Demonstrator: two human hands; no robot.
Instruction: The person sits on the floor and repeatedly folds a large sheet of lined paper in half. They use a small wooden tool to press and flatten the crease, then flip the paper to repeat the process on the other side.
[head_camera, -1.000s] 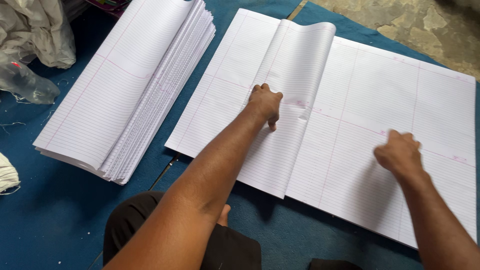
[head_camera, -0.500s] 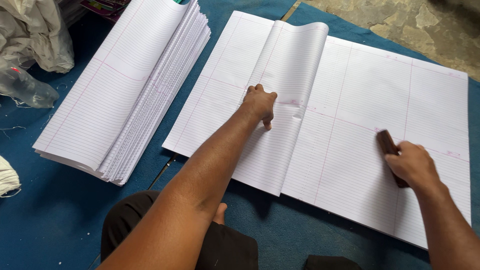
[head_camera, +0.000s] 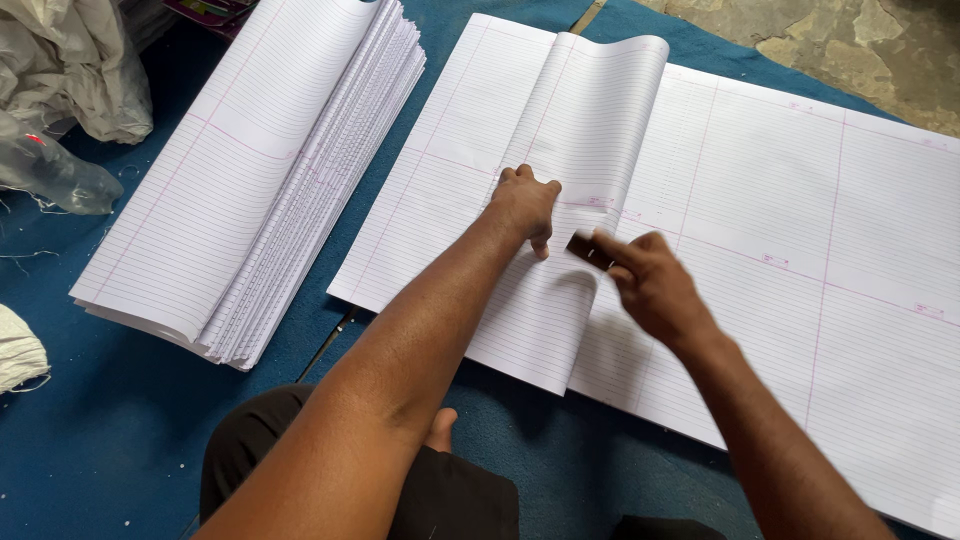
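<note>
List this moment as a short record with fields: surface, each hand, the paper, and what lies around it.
surface: blue mat on the floor
left hand: left hand pressing down on the folded-over ruled sheet, fingers curled
right hand: right hand gripping a small dark block, set at the fold beside the left hand; blurred
paper: large ruled sheets spread flat, the top one folded over leftward
stack: pile of folded ruled sheets to the left
around: clear plastic bottle, white crumpled cloth, stone floor at top right
</note>
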